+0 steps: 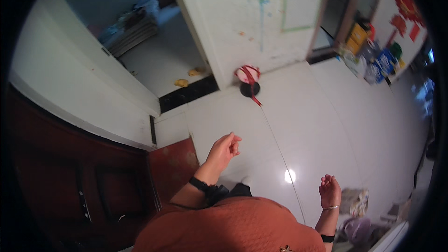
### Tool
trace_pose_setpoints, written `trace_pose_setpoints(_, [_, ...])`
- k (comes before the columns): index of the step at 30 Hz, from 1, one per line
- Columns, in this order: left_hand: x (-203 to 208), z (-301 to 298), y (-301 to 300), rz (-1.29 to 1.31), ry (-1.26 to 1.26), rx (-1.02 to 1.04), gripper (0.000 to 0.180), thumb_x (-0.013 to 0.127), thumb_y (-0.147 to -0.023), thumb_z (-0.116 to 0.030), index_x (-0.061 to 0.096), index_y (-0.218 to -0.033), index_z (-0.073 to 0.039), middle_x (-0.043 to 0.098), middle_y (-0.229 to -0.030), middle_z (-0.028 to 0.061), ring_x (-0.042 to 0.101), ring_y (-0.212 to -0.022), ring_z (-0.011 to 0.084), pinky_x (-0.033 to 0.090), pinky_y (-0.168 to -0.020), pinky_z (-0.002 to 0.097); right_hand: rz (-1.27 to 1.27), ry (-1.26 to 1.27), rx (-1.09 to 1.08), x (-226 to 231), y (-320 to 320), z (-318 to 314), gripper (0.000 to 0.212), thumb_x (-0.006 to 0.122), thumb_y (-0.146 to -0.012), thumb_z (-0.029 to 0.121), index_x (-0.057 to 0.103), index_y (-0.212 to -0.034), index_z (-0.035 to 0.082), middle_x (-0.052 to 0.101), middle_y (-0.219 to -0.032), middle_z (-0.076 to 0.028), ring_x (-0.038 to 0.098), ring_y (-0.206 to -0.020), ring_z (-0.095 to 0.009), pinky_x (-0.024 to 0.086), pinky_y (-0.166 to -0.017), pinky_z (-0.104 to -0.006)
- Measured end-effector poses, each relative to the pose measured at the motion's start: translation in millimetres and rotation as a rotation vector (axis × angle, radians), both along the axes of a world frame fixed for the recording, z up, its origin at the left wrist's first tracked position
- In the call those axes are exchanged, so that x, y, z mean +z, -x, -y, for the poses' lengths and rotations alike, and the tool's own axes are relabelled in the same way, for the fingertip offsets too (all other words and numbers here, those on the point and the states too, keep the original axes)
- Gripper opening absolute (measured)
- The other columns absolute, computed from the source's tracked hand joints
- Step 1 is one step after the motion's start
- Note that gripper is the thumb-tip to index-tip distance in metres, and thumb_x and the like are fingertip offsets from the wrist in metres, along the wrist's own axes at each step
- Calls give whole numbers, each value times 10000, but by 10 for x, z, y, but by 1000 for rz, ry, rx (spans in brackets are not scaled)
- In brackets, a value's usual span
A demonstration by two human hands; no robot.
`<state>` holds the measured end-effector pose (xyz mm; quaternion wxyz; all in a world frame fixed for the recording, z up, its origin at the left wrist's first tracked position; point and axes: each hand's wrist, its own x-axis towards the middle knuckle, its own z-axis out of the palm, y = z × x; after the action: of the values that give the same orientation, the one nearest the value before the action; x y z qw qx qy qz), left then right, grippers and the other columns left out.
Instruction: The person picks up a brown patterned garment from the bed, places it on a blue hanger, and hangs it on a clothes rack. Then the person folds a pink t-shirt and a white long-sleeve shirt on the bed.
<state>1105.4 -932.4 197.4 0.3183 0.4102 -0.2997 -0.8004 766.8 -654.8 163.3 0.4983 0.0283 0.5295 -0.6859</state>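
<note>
My left hand (225,150) is held out over the white tiled floor, fingers loosely bent and nothing in them. A black band (199,184) circles that wrist. Off to the right, my right hand (330,191) hangs above the tiles with its fingers slightly curled and a little apart, also holding nothing. It has a thin bracelet (331,207) at the wrist. Neither hand touches anything. Beyond the left hand, a round pink and white object with a red ribbon (248,74) stands against the wall, above a dark round base (249,89).
A dark red door (93,172) is at my left, beside a reddish mat (175,165). Ahead, a doorway with a black sill (189,94) leads to a room with yellow slippers (181,83). Bags and packages (383,65) lie far right; a purple basin (358,230) sits near right.
</note>
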Motion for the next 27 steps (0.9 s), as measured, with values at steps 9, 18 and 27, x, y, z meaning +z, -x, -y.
trace_pose_setpoints(9, [48, 1034, -1070, -76, 85, 387, 315, 487, -997, -350, 606, -945, -63, 476, -704, -12, 454, -697, 124, 401, -737, 310, -57, -39, 278, 76, -247, 2078, 206, 574, -934, 310, 621, -948, 110, 647, -839, -15, 587, -741, -105, 448, -637, -245])
trace_pose_setpoints(18, [412, 1995, -1460, 22, 257, 707, 298, 489, -999, -314, 620, -934, -54, 493, -685, -2, 486, -672, 127, 426, -702, 318, 44, -29, 356, -383, 312, 4075, 222, 582, -946, 356, 635, -925, 142, 657, -852, 12, 590, -750, -78, 452, -667, -232])
trace_pose_setpoints(27, [657, 2454, -1931, 98, 198, 1068, 338, 490, -1004, -347, 637, -910, -58, 485, -670, -5, 481, -665, 133, 424, -676, 320, 23, 104, 669, -60, -638, 6948, 222, 594, -923, 282, 630, -950, 65, 665, -821, -37, 591, -700, -110, 466, -619, -244])
